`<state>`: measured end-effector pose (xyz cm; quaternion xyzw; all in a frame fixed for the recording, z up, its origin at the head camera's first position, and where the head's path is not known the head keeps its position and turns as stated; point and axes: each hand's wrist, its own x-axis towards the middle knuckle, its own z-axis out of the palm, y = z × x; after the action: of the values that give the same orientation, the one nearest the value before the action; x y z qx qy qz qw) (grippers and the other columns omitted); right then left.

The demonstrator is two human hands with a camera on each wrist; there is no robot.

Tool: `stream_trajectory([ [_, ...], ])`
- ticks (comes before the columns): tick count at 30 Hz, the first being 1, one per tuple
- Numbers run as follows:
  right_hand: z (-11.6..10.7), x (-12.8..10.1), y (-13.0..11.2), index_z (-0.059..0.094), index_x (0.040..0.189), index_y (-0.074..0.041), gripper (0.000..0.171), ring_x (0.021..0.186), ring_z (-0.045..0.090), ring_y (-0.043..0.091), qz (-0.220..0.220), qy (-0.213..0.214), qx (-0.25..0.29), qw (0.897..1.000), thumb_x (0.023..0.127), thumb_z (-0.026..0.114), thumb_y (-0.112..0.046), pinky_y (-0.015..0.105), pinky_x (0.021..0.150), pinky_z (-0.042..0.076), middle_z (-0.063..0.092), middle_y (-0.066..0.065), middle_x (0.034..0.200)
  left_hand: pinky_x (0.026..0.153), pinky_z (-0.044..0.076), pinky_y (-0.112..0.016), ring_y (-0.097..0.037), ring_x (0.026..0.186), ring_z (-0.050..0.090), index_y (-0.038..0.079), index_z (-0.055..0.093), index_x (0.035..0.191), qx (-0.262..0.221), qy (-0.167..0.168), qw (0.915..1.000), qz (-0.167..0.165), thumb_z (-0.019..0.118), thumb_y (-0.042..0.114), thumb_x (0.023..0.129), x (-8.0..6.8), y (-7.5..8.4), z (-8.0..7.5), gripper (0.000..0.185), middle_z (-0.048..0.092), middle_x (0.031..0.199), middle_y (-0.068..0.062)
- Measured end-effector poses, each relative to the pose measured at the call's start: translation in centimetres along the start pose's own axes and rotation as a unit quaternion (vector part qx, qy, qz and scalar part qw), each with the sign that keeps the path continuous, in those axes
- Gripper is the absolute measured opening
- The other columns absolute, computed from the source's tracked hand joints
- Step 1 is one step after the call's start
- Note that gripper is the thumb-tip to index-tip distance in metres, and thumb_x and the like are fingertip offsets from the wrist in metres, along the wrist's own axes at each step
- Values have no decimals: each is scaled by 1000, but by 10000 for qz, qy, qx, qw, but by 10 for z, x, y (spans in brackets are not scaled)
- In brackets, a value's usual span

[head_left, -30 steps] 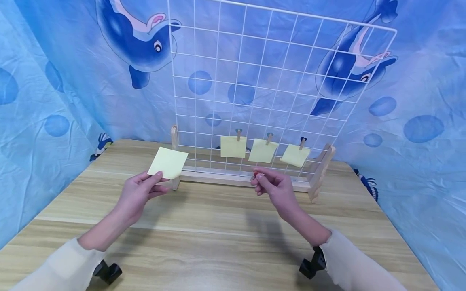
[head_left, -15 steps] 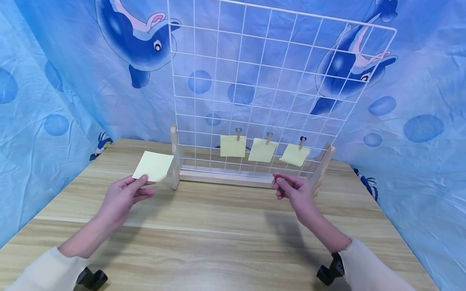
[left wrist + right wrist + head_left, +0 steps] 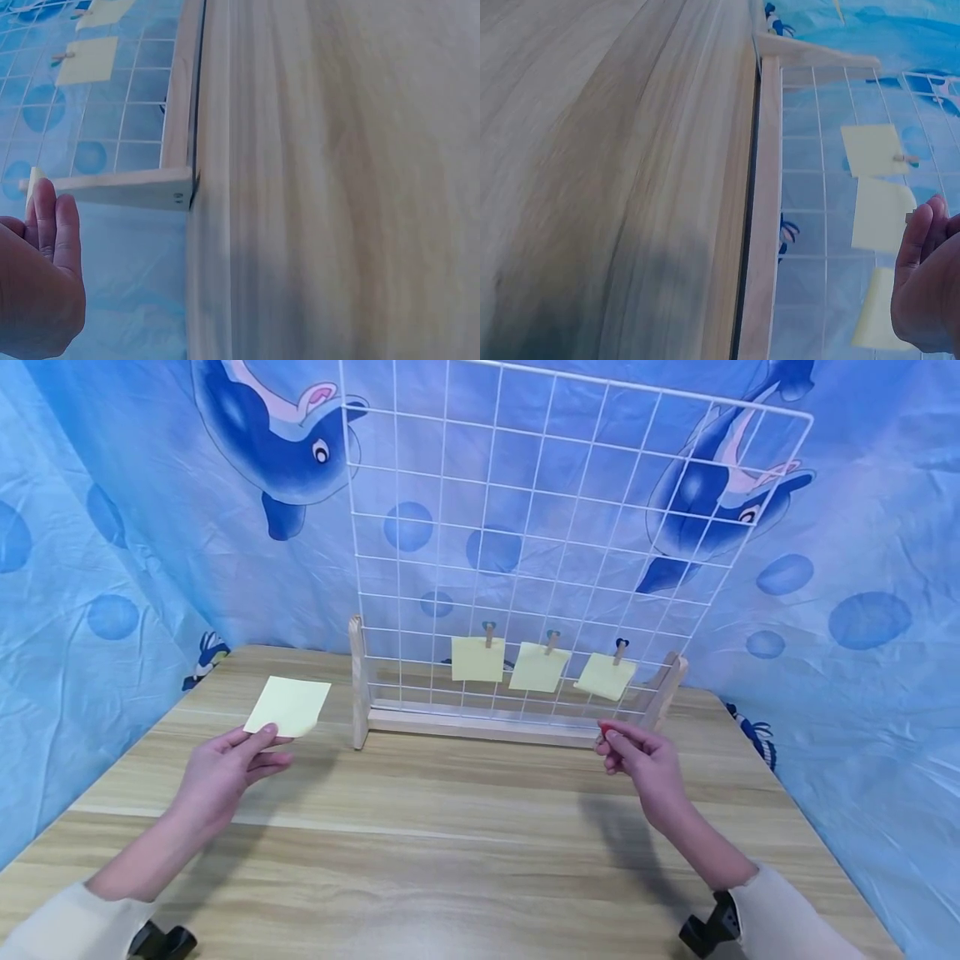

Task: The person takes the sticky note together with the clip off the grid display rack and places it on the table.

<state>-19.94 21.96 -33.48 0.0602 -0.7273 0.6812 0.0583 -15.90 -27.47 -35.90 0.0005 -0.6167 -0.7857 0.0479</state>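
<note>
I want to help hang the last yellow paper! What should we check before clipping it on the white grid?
1. Left hand holds the loose yellow note: ok.
2. Right hand pinches a small red thing, maybe a clip: cannot tell.
3. Grid stands upright in its wooden base: ok.
4. Free grid space left of the three hung notes: ok.
5. Note lined up at the grid: not ok, it is off to the left.
</note>
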Motion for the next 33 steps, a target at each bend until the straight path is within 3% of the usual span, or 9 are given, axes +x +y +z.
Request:
stream_trajectory([
  [8, -24, -2, 7, 72, 99, -18, 14, 65, 62, 8, 11, 100, 198, 9998, 96, 60, -13, 20, 60, 56, 69, 1, 79, 73, 58, -24, -13, 74, 72, 11, 67, 90, -59, 71, 9999, -42, 61, 18, 96, -2, -1, -13, 11, 74, 86, 1],
  [12, -37, -5, 12, 72, 102, -13, 13, 65, 61, 8, 125, 203, 20, 9997, 96, 60, -13, 20, 60, 56, 69, 1, 79, 73, 58, -25, -12, 73, 71, 9, 66, 88, -55, 113, 9999, -111, 61, 17, 96, -4, -2, -18, 12, 74, 85, 1],
  [19, -61, -9, 21, 58, 120, 12, 32, 64, 59, 8, 568, 449, -573, 9957, 98, 55, -11, 21, 60, 56, 67, 0, 78, 72, 58, -23, -11, 72, 71, 13, 69, 87, 135, 244, 9993, -259, 61, 19, 95, -5, -5, -25, 13, 74, 83, 3],
  [27, -86, -11, 35, 50, 128, 15, 39, 71, 60, 9, 1122, 430, -1325, 9839, 100, 49, -13, 22, 63, 56, 66, 0, 83, 72, 58, -23, -11, 73, 71, 14, 68, 88, 226, 177, 9982, -518, 60, 18, 96, -3, -10, -35, 12, 74, 84, 3],
  [33, -101, -10, 40, 49, 130, 15, 42, 74, 62, 10, 1469, 362, -1568, 9760, 99, 50, -14, 24, 66, 58, 68, 3, 87, 72, 59, -25, -13, 74, 71, 12, 65, 90, 171, 113, 9965, -811, 59, 16, 97, -2, -11, -42, 10, 75, 86, 1],
])
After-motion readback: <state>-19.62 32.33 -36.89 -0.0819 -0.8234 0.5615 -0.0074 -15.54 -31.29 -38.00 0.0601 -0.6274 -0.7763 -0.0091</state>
